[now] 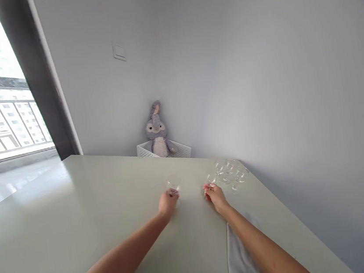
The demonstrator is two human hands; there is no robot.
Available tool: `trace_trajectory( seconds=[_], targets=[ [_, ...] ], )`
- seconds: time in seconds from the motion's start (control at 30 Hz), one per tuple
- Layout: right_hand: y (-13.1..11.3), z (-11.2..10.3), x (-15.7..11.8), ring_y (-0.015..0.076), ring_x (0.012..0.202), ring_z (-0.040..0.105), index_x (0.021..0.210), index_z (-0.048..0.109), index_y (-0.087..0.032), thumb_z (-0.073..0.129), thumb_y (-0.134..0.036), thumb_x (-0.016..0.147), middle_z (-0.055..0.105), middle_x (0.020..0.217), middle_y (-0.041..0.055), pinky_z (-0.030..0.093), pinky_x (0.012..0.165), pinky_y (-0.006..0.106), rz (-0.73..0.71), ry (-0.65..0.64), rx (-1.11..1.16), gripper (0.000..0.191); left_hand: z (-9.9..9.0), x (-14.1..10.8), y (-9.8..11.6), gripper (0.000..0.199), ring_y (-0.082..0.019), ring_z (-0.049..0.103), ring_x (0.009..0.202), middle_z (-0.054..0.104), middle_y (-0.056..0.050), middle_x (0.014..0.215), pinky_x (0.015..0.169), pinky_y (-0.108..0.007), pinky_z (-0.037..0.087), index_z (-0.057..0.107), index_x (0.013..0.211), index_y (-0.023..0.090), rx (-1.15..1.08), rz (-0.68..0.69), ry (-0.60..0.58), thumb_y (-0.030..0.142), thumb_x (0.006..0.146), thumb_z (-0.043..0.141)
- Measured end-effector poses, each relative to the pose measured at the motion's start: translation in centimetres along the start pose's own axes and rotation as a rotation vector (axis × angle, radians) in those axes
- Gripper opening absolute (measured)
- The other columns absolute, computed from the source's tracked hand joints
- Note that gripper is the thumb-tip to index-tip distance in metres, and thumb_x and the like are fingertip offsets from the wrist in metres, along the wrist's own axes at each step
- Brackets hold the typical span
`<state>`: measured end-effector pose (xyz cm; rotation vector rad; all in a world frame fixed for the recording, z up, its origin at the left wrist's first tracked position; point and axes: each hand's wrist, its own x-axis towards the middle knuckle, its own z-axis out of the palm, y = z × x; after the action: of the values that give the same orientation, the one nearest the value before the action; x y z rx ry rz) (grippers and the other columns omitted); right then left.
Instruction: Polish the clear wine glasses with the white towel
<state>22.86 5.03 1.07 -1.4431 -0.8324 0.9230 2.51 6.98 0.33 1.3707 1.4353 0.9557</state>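
Note:
My left hand (169,202) is closed on a small clear stemmed glass (173,183), whose bowl rises above the fingers and whose foot shows just below them. To the right, my right hand (215,195) is closed on another stemmed glass (211,178). Its bowl shows past the fingers, while the lower part is mostly hidden by them. Several similar clear glasses (229,167) stand close together just beyond and to the right of that hand. Partly covered by my right forearm, a grey cloth (239,260) lies on the table.
The pale glossy table (143,256) runs up to a bare wall on the right. Behind its far edge, a plush rabbit (157,133) sits in a white perforated basket (181,150). A light switch (119,51) is on the wall, and a railing (4,125) shows outside at the left.

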Motion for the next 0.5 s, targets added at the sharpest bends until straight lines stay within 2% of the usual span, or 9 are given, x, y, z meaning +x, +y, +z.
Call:
trace_trajectory(
  seconds=[0.13,0.3,0.4,0.5],
  targets=[
    [0.2,5.1,-1.9,0.0088,0.049,0.052,0.081,0.058,-0.016,0.061,-0.023,0.055,0.061,0.074,0.0007,0.041,0.042,0.020,0.020,-0.172,0.030,0.027,-6.6,2.5,-1.1,0.016,-0.009,0.044,0.048,0.052,0.002,0.057,0.046,-0.021,0.030,0.062,0.078,0.018,-0.022,-0.036,0.169,0.026,0.065,0.060],
    [0.3,12.9,-3.5,0.0095,0.051,0.053,0.084,0.059,-0.015,0.059,-0.020,0.056,0.060,0.077,0.0015,0.043,0.043,0.021,0.037,-0.356,0.067,0.028,-13.9,4.1,-2.3,0.016,-0.009,0.044,0.047,0.052,0.002,0.057,0.047,-0.022,0.032,0.061,0.075,0.017,-0.071,-0.079,0.345,0.026,0.061,0.061],
    [0.1,17.4,-4.3,0.0098,0.053,0.054,0.085,0.060,-0.015,0.057,-0.016,0.056,0.059,0.080,0.0018,0.044,0.045,0.022,0.049,-0.445,0.094,0.029,-17.0,4.5,-3.0,0.020,-0.010,0.046,0.049,0.055,0.000,0.063,0.047,-0.023,0.035,0.061,0.078,0.017,-0.115,-0.099,0.423,0.026,0.060,0.061],
    [-0.3,21.4,-4.9,0.0102,0.057,0.057,0.087,0.060,-0.016,0.056,-0.013,0.056,0.058,0.086,0.0026,0.046,0.047,0.022,0.065,-0.507,0.118,0.032,-18.8,5.0,-3.5,0.022,-0.011,0.049,0.052,0.058,-0.003,0.070,0.047,-0.023,0.037,0.061,0.079,0.017,-0.155,-0.111,0.485,0.027,0.060,0.061]
  ],
)
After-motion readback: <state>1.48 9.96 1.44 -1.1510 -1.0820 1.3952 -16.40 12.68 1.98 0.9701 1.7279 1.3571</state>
